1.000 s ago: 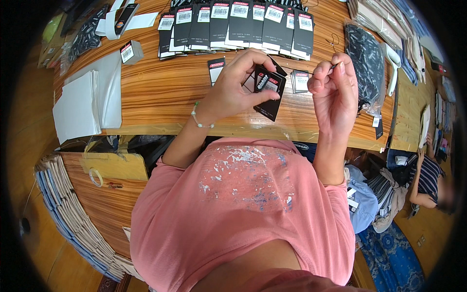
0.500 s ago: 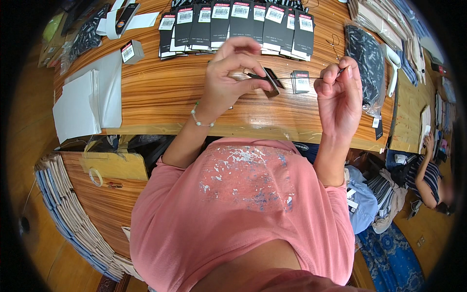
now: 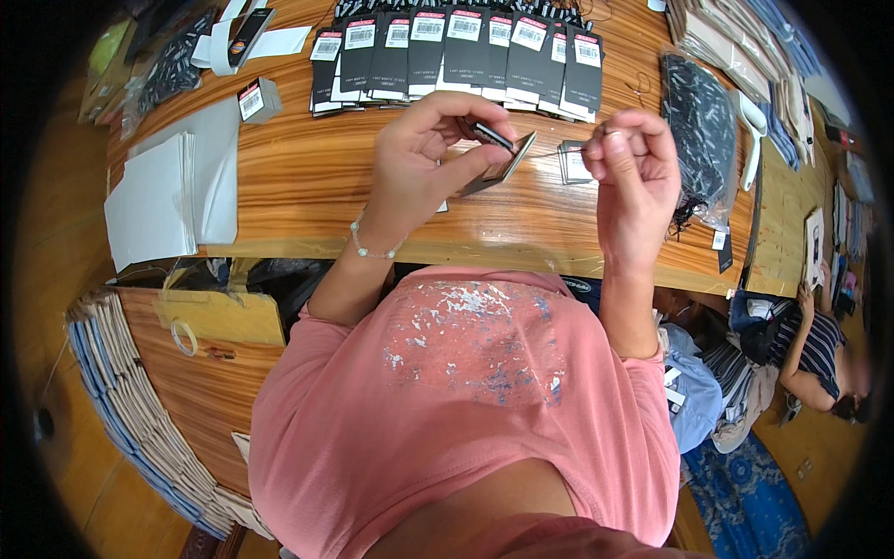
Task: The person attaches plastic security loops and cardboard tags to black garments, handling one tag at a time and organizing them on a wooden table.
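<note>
L hand (image 3: 410,151) part-curled, gripping dk tag (image 3: 495,174); R hand (image 3: 638,182) pinching thin cord (image 3: 557,153).

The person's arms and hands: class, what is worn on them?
The left hand and right hand are gloveless. A thin, pale-beaded bracelet circles the left wrist; none shows on the right. Pink sleeves end near the elbows.

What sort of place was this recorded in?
Probably a garment finishing or packing workshop: overlapping rows of black hang tags on a wood-grain table, long stacks of folded beige and blue cloth items at left, and a plastic bag of small black pieces.
</note>
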`<state>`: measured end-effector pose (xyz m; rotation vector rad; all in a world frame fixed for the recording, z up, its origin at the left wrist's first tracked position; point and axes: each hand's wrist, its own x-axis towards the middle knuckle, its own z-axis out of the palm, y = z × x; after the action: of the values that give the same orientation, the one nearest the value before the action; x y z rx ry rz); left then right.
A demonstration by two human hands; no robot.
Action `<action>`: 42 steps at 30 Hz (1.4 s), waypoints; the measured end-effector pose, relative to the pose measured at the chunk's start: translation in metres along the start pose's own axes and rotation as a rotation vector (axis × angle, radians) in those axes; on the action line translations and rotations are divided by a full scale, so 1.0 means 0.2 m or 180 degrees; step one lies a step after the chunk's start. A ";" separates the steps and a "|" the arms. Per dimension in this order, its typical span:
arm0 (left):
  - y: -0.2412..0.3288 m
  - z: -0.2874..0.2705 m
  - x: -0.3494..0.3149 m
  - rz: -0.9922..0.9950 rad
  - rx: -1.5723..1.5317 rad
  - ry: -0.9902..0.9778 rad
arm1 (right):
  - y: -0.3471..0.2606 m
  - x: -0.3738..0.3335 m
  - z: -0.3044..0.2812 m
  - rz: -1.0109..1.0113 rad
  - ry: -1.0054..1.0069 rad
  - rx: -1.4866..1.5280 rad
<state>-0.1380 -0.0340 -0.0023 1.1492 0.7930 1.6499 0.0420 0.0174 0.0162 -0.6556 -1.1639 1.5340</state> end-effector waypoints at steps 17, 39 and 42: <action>0.02 0.02 0.00 -0.0285 0.0008 0.0006 | -0.02 -0.05 0.10 0.0458 -0.0597 -0.0525; -0.02 -0.03 -0.01 -0.0880 -0.0675 -0.0335 | 0.04 -0.05 0.09 0.0308 -0.0845 -0.0639; -0.01 -0.02 -0.02 -0.1085 -0.0778 -0.0329 | 0.05 -0.06 0.08 0.0344 -0.0960 -0.0734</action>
<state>-0.1403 -0.0365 -0.0063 0.8664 0.6590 1.3499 0.0286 0.0010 0.0117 -0.6624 -1.5721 1.6432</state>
